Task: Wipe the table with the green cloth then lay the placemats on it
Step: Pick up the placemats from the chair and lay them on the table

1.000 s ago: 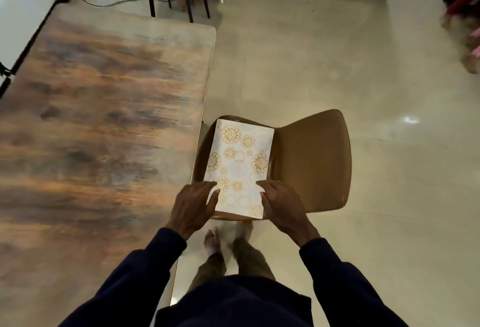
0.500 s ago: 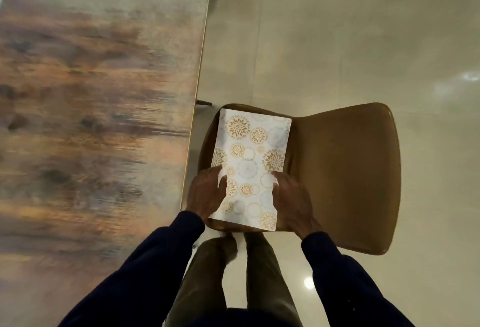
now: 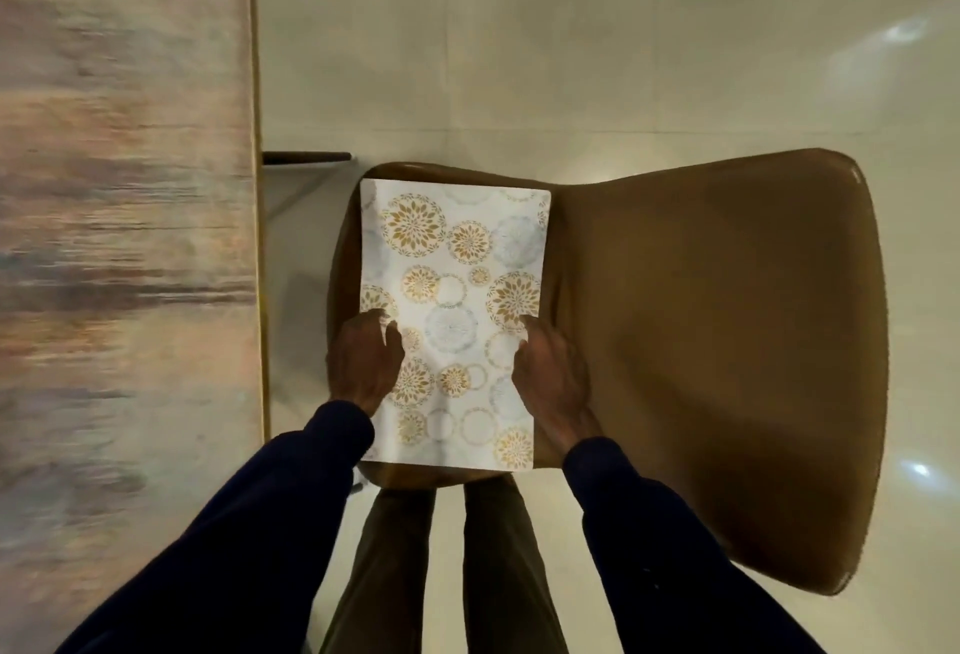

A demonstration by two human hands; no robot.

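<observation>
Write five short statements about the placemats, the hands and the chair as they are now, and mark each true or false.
1. The patterned placemats lie on the seat of the brown chair. True.
2. The chair stands beside the wooden table. True.
3. One hand hangs free of the placemats. False: the left hand holds their left edge and the right hand their right edge.
4. The placemats are spread on the table. False: they rest on the chair, off the table.
5. A green cloth hangs over the chair's back. False: no green cloth is in view.
</observation>
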